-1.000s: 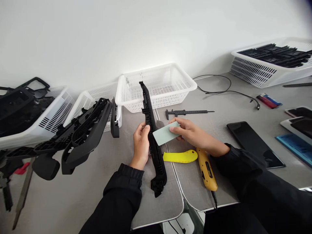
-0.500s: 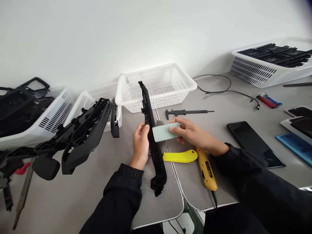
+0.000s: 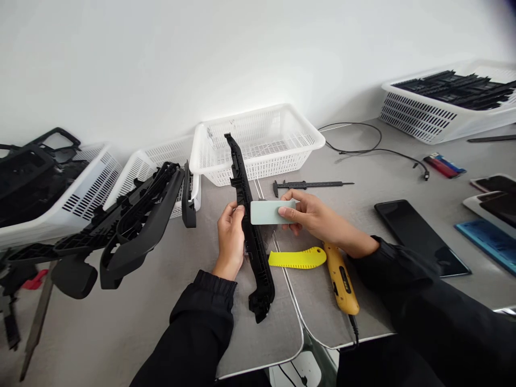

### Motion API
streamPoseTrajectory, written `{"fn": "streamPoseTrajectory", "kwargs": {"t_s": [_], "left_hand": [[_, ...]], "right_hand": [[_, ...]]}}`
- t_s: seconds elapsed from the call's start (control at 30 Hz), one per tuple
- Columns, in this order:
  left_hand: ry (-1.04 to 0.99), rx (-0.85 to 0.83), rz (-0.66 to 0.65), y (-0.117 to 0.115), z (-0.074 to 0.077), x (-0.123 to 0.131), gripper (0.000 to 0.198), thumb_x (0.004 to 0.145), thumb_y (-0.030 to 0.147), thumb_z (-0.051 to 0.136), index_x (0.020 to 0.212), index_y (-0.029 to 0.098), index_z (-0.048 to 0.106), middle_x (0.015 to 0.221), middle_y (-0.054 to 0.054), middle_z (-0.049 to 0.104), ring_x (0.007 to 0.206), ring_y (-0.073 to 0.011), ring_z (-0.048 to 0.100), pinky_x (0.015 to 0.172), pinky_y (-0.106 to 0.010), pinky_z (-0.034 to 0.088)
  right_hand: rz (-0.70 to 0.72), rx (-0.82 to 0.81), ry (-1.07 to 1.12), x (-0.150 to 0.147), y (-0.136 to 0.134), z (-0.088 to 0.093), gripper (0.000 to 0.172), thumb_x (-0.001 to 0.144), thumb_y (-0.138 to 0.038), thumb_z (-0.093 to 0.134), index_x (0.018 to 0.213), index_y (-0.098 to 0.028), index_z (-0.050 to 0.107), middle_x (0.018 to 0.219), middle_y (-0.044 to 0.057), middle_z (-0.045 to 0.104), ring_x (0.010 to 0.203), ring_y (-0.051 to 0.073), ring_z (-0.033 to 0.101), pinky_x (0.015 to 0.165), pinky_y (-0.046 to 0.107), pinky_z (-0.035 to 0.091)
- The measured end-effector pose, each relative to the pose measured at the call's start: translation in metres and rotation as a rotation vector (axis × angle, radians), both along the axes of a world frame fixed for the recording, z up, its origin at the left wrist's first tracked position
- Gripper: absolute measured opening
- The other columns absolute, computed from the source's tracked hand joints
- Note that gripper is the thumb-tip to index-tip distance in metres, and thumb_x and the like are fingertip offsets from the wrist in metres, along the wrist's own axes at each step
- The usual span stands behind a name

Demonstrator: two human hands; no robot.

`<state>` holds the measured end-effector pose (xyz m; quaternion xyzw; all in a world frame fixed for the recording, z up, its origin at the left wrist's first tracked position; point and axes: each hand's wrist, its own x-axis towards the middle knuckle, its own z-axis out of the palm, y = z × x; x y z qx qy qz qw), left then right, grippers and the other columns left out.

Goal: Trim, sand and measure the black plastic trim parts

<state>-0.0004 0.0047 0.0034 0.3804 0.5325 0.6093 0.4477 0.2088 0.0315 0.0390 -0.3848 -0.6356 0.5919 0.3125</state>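
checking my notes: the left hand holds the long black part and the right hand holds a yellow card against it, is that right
Not quite. The card in the right hand is pale green, not yellow; the head view shows it. The left hand does hold the long black part, with the card against it.

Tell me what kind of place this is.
Probably a workbench for finishing or checking moulded plastic parts: white baskets hold black plastic pieces, a caliper lies on the grey table, and the left hand holds a long black part against a pale block in the right hand.
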Motion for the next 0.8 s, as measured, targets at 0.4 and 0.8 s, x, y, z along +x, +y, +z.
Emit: {"fn": "streamPoseTrajectory", "kwargs": {"t_s": [0.4,0.8], "left_hand": [[-0.008,-0.008,-0.008,-0.0005,0.0004,0.0009,0.025,0.089,0.045,0.07,0.095,0.021,0.068,0.082,0.001,0.069,0.072,-0.0154,0.063,0.067,-0.024,0.049],[-0.223,-0.133,0.003,0.0013,0.0051,0.0006,0.033,0.082,0.051,0.073,0.079,0.019,0.065,0.064,0.001,0.063,0.059,-0.016,0.062,0.053,-0.026,0.044]], "right_hand": [[0.049,-0.069,-0.066,0.0013,0.0002,-0.0034,0.033,0.096,-0.054,0.068,0.092,-0.026,0.052,0.065,-0.001,0.07,0.048,0.014,0.051,0.047,0.027,0.037],[0.036,-0.077,-0.051,-0.0024,-0.0029,-0.0047,0.036,0.096,-0.057,0.067,0.097,-0.024,0.052,0.068,-0.001,0.072,0.045,0.011,0.05,0.043,0.024,0.033]]}}
